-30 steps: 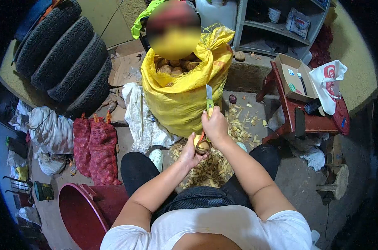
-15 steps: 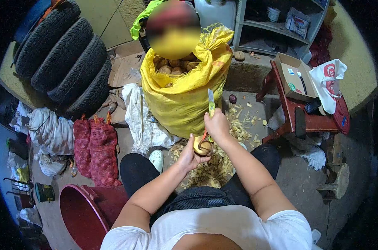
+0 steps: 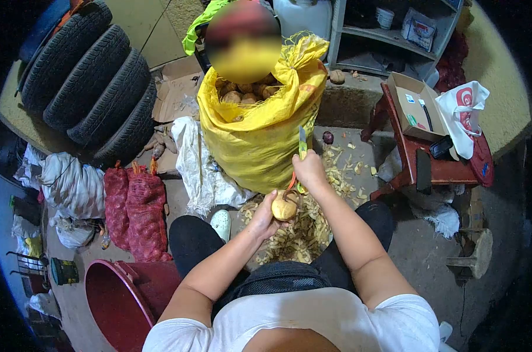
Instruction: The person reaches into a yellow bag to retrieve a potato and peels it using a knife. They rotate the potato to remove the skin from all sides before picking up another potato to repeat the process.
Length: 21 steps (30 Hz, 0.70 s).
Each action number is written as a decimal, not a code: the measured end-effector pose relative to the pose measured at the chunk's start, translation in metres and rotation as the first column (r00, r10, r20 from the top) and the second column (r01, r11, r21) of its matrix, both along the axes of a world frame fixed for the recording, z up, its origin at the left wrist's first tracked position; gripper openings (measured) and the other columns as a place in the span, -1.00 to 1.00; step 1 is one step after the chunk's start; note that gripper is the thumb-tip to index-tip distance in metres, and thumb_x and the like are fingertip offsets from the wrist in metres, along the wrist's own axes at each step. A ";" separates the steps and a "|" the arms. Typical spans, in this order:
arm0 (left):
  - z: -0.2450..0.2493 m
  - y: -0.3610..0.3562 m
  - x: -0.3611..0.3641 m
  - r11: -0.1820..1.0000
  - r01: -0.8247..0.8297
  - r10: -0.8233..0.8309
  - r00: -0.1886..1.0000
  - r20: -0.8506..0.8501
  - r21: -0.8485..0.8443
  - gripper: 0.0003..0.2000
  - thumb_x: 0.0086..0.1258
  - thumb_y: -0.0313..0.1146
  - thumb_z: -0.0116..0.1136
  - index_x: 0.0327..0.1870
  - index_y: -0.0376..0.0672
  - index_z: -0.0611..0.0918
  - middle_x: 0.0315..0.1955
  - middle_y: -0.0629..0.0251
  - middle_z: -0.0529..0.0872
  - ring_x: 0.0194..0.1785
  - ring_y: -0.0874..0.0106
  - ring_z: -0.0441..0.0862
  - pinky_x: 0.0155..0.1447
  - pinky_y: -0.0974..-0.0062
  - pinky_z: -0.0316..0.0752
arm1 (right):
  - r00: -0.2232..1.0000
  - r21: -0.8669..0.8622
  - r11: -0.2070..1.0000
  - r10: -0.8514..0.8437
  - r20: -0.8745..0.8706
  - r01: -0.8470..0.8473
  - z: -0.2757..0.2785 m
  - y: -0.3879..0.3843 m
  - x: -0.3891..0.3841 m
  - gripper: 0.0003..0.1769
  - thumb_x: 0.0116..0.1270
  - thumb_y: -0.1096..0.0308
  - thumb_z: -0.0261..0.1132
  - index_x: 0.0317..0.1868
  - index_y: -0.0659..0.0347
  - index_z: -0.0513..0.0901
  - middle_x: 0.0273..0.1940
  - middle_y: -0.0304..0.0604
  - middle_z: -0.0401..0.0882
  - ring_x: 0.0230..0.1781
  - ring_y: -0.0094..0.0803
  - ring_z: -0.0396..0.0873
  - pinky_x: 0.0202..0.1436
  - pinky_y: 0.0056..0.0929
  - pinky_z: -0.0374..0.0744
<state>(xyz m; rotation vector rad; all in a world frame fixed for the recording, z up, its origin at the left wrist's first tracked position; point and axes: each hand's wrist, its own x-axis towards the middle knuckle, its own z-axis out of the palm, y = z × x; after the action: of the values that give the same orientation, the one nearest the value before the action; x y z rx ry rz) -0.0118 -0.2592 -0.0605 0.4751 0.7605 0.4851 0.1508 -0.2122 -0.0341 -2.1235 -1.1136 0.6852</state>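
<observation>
1. Your left hand (image 3: 268,216) cups a potato (image 3: 285,208) above your knees.
2. Your right hand (image 3: 309,170) is closed round a knife (image 3: 302,142), blade pointing up, just above the potato.
3. Peelings (image 3: 295,240) litter the floor below, before the yellow sack (image 3: 254,141).

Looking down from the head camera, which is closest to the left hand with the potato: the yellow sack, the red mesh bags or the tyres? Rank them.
1. Yellow sack, just ahead of the left hand holding the potato.
2. Red mesh bags, on the floor to the left.
3. Tyres, stacked far left, beyond the bags.
</observation>
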 end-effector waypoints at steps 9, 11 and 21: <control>0.008 0.000 -0.005 0.996 0.083 -0.082 0.996 -0.035 0.031 -0.52 0.42 0.02 -0.35 0.12 -0.17 0.38 -0.27 0.18 0.61 -0.32 0.34 0.59 -0.45 0.44 0.54 | 0.990 0.047 0.989 -0.142 0.010 0.141 -0.008 0.005 0.025 -0.60 0.17 0.18 0.15 -0.20 0.42 0.48 -0.26 0.23 0.57 -0.21 0.08 0.56 -0.09 -0.12 0.49; 0.013 0.000 -0.007 0.992 0.019 -0.015 0.999 -0.032 0.128 -0.48 0.43 0.06 -0.38 0.16 -0.15 0.35 -0.20 0.15 0.59 -0.28 0.32 0.59 -0.38 0.41 0.57 | 0.966 0.086 0.966 -0.248 0.075 0.242 -0.009 0.008 0.038 -0.61 0.17 0.16 0.16 -0.21 0.38 0.46 -0.30 0.21 0.58 -0.28 0.08 0.58 -0.17 -0.08 0.52; 0.003 0.004 0.003 0.997 -0.027 0.029 0.999 0.031 -0.070 -0.43 0.41 0.17 -0.44 0.11 -0.11 0.41 -0.15 0.16 0.59 -0.22 0.26 0.58 -0.18 0.21 0.54 | 0.991 0.309 0.951 -0.051 0.121 0.012 0.022 -0.011 -0.001 -0.62 0.18 0.16 0.16 -0.27 0.40 0.43 -0.44 0.26 0.55 -0.37 0.16 0.55 -0.25 -0.04 0.50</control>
<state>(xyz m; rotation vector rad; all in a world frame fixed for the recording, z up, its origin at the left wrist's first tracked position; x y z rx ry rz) -0.0087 -0.2554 -0.0580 0.3919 0.7519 0.4900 0.1494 -0.2227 -0.0117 -1.9313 -1.1677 0.3370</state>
